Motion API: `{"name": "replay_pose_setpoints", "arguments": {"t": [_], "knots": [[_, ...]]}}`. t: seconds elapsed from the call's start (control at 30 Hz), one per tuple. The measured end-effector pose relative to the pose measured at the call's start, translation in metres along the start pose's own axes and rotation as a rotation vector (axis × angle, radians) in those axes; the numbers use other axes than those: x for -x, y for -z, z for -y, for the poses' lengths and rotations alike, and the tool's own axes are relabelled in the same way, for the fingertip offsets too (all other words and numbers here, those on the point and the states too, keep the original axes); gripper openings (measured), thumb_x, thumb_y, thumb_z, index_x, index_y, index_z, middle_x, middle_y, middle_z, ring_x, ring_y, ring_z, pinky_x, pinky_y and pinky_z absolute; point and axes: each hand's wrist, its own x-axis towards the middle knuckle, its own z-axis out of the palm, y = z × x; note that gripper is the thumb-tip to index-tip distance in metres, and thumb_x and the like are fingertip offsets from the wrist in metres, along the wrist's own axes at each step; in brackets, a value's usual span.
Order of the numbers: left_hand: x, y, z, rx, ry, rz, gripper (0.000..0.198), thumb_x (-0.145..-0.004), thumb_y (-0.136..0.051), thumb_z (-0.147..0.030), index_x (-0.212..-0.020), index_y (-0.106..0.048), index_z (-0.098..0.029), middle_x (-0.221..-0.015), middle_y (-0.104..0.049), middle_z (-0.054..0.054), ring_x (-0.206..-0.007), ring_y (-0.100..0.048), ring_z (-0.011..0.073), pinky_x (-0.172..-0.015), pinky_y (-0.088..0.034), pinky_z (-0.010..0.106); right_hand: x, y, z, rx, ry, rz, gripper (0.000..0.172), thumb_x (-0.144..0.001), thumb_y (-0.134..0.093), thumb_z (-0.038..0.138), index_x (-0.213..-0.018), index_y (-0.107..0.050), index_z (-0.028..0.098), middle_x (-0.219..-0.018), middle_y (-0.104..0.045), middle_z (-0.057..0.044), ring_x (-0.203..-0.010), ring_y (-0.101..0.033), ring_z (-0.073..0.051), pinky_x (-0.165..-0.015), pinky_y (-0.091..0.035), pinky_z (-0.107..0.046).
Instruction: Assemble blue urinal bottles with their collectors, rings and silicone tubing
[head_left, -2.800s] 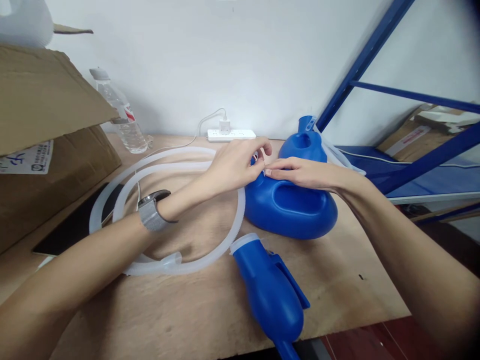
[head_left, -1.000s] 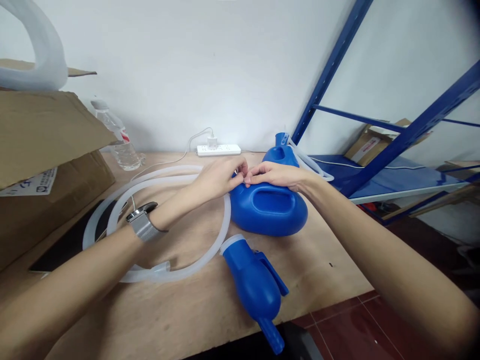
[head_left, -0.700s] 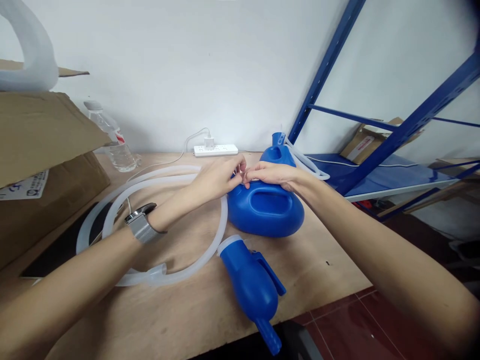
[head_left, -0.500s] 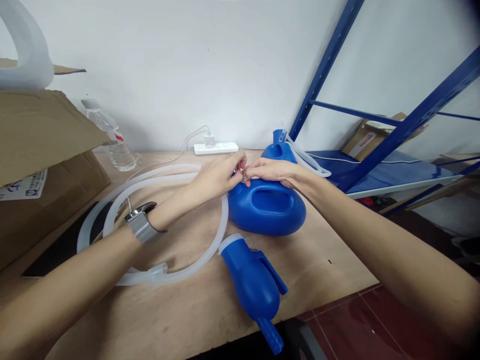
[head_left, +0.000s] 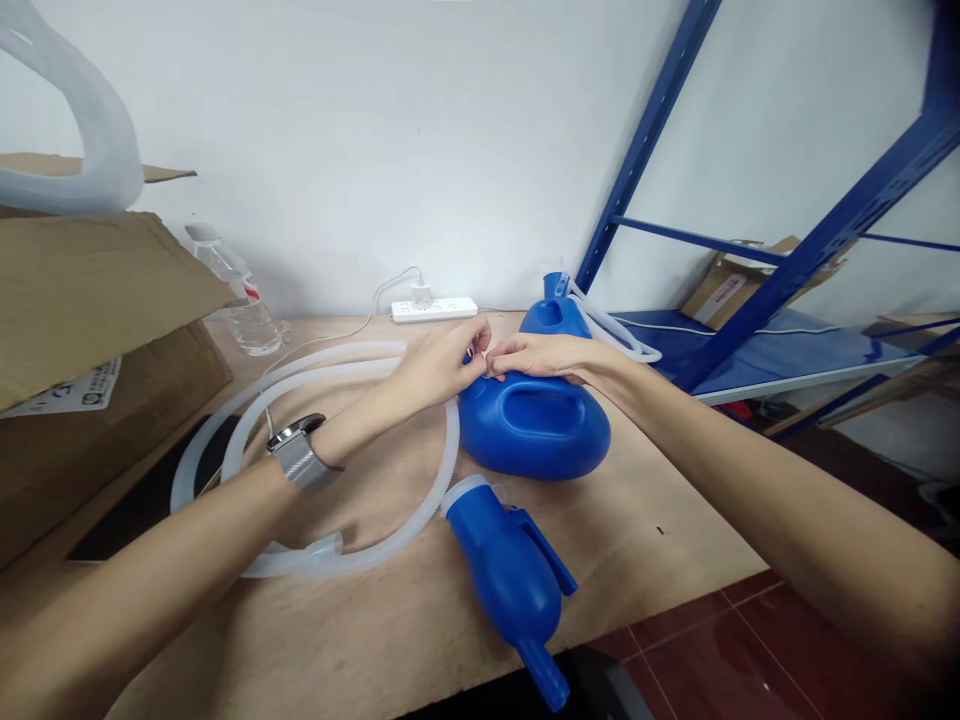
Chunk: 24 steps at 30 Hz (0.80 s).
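A blue plastic jug (head_left: 536,458) with a moulded handle opening lies on its side on the wooden table. At its neck end, my left hand (head_left: 442,365) has its fingers curled in a pinch. Right against it, my right hand (head_left: 541,354) rests on the jug's upper side, thumb and fingers pinched together. A small clear piece seems to show between the fingertips, too hidden to name. Nearer to me lies a blue funnel-like piece (head_left: 506,575) with a white rim, a handle and a ribbed spout. A coiled translucent hose (head_left: 382,562) passes under my left forearm.
Behind stands another blue jug (head_left: 553,318) with pale tubing. A white power strip (head_left: 435,310) lies by the wall. To the left are a cardboard box (head_left: 97,300), a water bottle (head_left: 244,300) and a dark flat object (head_left: 135,500). Blue metal shelving (head_left: 765,345) rises at the right.
The view has shifted slightly, so most things appear a little lower. Both hands stay at the jug's neck, with small finger movements. The jug and funnel-like piece keep their places.
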Motion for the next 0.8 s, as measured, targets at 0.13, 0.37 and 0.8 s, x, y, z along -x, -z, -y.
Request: {"name": "replay_pose_setpoints", "arguments": {"t": [0.13, 0.37, 0.8], "knots": [[0.001, -0.001, 0.0, -0.019, 0.011, -0.015, 0.007, -0.09, -0.055, -0.029, -0.094, -0.057, -0.024, -0.085, -0.069, 0.0, -0.076, -0.061, 0.0209, -0.064, -0.035, 0.032, 0.0, -0.003, -0.004, -0.089, -0.044, -0.006, 0.015, -0.078, -0.065, 0.031, -0.069, -0.064, 0.02, -0.072, -0.059, 0.002, -0.066, -0.05, -0.012, -0.063, -0.041, -0.025], [0.003, -0.003, -0.003, -0.099, 0.043, -0.033, 0.012, -0.094, -0.052, -0.028, -0.098, -0.062, -0.024, -0.09, -0.074, 0.003, -0.077, -0.065, 0.0235, -0.062, -0.034, 0.033, -0.006, -0.006, -0.02, -0.027, -0.052, -0.243, 0.033, -0.069, -0.083, 0.033, -0.073, -0.053, 0.023, -0.067, -0.052, 0.006, -0.061, -0.048, -0.012, -0.055, -0.037, -0.025], [0.073, 0.028, -0.067, -0.242, -0.579, 0.134, 0.033, -0.104, -0.055, -0.047, -0.119, -0.068, -0.021, -0.125, -0.071, 0.011, -0.116, -0.063, 0.0289, -0.101, -0.046, 0.043, -0.009, -0.002, -0.034, -0.061, 0.183, -0.235, 0.031, -0.072, -0.084, 0.038, -0.093, -0.072, 0.018, -0.087, -0.074, -0.002, -0.082, -0.068, -0.018, -0.074, -0.053, -0.028]]}}
